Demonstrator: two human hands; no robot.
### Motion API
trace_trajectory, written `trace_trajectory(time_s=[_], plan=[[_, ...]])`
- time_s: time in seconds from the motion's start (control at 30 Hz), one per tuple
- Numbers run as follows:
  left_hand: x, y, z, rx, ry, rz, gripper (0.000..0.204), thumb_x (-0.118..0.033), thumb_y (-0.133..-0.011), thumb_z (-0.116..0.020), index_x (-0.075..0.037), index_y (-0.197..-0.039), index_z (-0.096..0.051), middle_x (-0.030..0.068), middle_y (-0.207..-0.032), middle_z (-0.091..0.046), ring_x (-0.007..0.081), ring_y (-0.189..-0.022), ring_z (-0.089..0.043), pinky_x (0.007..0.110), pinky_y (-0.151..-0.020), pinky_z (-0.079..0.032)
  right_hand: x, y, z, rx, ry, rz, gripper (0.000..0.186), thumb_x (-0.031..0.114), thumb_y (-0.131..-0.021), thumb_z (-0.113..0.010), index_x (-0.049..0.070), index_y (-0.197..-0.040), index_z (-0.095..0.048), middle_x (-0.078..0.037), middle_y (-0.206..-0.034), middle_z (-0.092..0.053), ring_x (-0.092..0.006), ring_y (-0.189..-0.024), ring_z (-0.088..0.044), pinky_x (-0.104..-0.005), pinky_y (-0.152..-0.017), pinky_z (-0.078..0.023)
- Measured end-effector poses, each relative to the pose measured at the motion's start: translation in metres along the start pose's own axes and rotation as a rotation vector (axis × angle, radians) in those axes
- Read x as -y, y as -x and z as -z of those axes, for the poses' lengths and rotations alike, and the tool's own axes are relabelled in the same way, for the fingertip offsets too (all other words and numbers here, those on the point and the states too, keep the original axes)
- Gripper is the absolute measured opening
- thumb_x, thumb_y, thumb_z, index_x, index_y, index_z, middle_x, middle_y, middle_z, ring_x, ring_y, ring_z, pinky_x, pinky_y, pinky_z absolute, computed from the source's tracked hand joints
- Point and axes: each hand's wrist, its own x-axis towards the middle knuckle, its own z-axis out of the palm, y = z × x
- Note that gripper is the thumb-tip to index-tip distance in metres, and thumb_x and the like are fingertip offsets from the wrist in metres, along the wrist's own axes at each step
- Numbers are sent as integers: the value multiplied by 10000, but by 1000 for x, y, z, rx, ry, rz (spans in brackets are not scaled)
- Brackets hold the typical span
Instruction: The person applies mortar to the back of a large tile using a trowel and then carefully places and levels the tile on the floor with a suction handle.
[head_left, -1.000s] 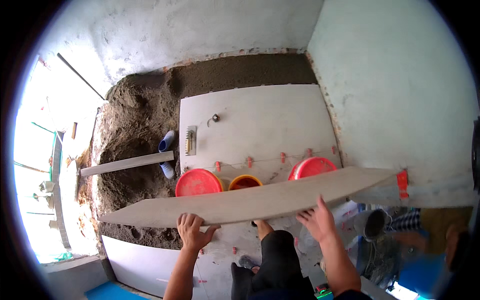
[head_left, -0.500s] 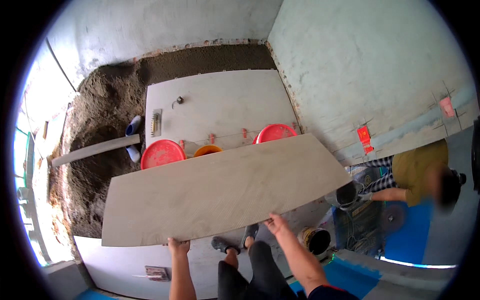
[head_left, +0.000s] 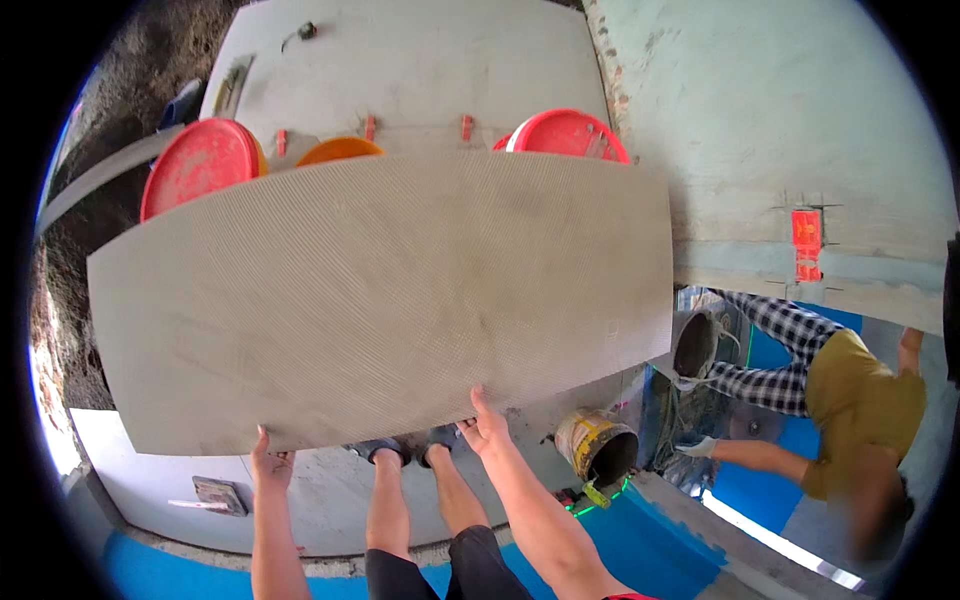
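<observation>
Large grey tile [head_left: 380,300], ribbed back upward, held flat over laid white floor tiles [head_left: 420,70]. Left hand [head_left: 270,462] gripping its near edge, fingers curled under; right hand [head_left: 487,428] gripping the same edge, fingers pressed on top. Beyond the tile: red bucket lids [head_left: 195,165], dark mortar bed [head_left: 120,60]. Right of it: pale plastered wall [head_left: 760,120], dirty bucket [head_left: 597,446], a crouching person in a checked sleeve [head_left: 790,360].

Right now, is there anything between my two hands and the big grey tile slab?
Nothing visible. The left hand and the right hand both sit directly on the near edge of the large grey tile, fingers against its combed underside, with no object in between.
</observation>
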Motion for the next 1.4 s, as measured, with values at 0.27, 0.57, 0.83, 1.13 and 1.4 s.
trace_trajectory(time_s=[0.27, 0.57, 0.83, 1.13, 1.4], plan=[[-12, 0, -24, -30, -145, -56, 392, -257, -898, -626, -45, -1200, -496, 103, -1189, -529, 242, -1104, -520, 388, -962, -460, 23, 4, -34, -77, 61, -26, 649, 270, -825, -718, 76, -1344, -380, -92, -1304, -476, -294, -1173, -490, -477, -999, -428], [-37, -43, -139, -22, -161, -151, 413, -179, -923, -581, 35, -1242, -428, 164, -1234, -490, 339, -1105, -517, 487, -943, -459, 88, -43, -115, 30, 139, 79, 610, 299, -838, -696, 128, -1342, -398, -89, -1290, -488, -302, -1155, -499, -494, -975, -444], [-68, -60, -160, 15, -294, -162, 481, -245, -900, -620, 52, -1227, -428, 215, -1239, -479, 383, -1093, -527, 497, -952, -456, 95, -48, -158, 53, 221, 107, 608, 357, -879, -630, 103, -1362, -363, -107, -1322, -450, -297, -1201, -459, -498, -1026, -400], [-45, -44, -150, 41, -792, -248, 538, -537, -881, -559, -21, -1035, -566, 120, -860, -629, 208, -769, -614, 334, -724, -515, 75, -61, -105, 159, 741, 343, 482, 514, -885, -561, 39, -965, -567, -83, -860, -632, -239, -788, -613, -399, -732, -482], [49, 4, 58, 148, -1387, -244, 324, -317, -894, -590, -25, -757, -562, 76, -647, -618, 151, -602, -564, 315, -592, -453, -26, 46, 130, -56, 1444, 180, 453, 482, -846, -586, 33, -786, -575, -87, -692, -611, -203, -618, -567, -352, -581, -441]])
